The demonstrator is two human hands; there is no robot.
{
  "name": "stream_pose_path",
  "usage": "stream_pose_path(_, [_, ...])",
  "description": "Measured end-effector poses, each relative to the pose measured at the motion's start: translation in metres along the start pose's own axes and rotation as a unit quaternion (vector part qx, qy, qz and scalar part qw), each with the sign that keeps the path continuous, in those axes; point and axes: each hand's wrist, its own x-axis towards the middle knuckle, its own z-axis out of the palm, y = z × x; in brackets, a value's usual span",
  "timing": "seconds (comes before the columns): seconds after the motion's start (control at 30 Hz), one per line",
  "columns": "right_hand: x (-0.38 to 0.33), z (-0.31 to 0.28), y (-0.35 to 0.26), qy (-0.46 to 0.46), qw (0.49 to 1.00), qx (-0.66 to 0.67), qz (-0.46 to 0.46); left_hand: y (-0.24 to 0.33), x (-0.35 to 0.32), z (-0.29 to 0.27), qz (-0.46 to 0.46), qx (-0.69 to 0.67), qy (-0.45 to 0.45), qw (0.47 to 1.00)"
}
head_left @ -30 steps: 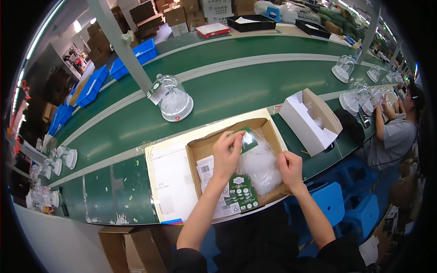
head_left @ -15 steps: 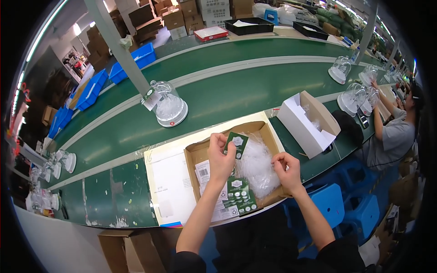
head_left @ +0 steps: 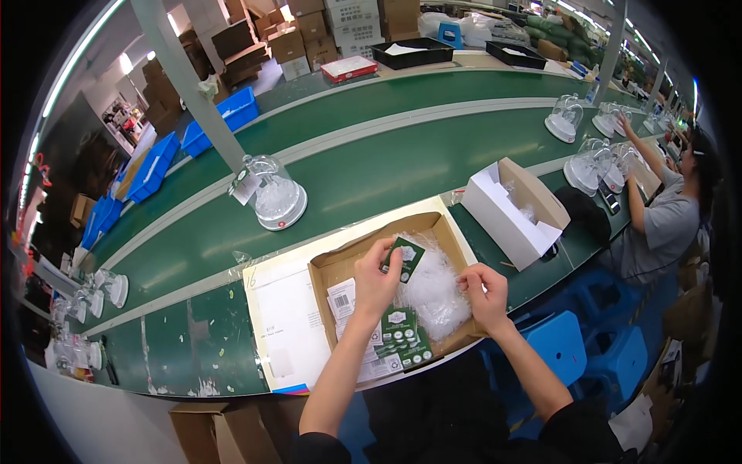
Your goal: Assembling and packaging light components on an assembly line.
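My left hand (head_left: 376, 284) pinches a small green printed card (head_left: 407, 259) between thumb and fingers, above a shallow cardboard tray (head_left: 331, 261). My right hand (head_left: 485, 298) is closed in a pinch at the right edge of a pile of fine clear-white plastic strands (head_left: 433, 298). Whatever lies between its fingertips is too thin to make out. More green cards (head_left: 403, 332) overlap in the tray's near part, below my left wrist. White barcoded cards (head_left: 342, 298) lie along its left side.
A clear dome on a white base (head_left: 278, 197), with a tag hanging from it, stands on the green bench beyond the tray. An open white box (head_left: 514, 213) sits right of the tray. Blue stools (head_left: 553, 348) stand below. A co-worker (head_left: 665, 224) sits at the right near more domes.
The view has shifted slightly. Both hands keep their pinches over the tray, with little movement. At the right, the co-worker's far hand has lifted off a dome and reaches outward.
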Motion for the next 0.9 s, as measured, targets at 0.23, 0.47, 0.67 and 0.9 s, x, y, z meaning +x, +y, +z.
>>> stream_pose_path(0.23, [0.043,0.033,-0.028,-0.103,0.981,-0.027,-0.159,0.002,-0.001,0.004,0.025,0.027,0.015,0.999])
stream_pose_path(0.47, [0.072,0.074,0.002,-0.046,0.97,-0.052,-0.233,-0.001,0.002,-0.002,-0.031,0.054,0.039,0.997])
stream_pose_path(0.67, [0.064,0.067,0.007,-0.01,0.977,-0.089,-0.193,-0.001,0.004,-0.002,-0.01,0.058,0.049,0.997])
stream_pose_path(0.9, [0.065,0.067,0.005,-0.027,0.99,-0.037,-0.136,-0.001,0.005,0.0,-0.018,0.08,0.026,0.996])
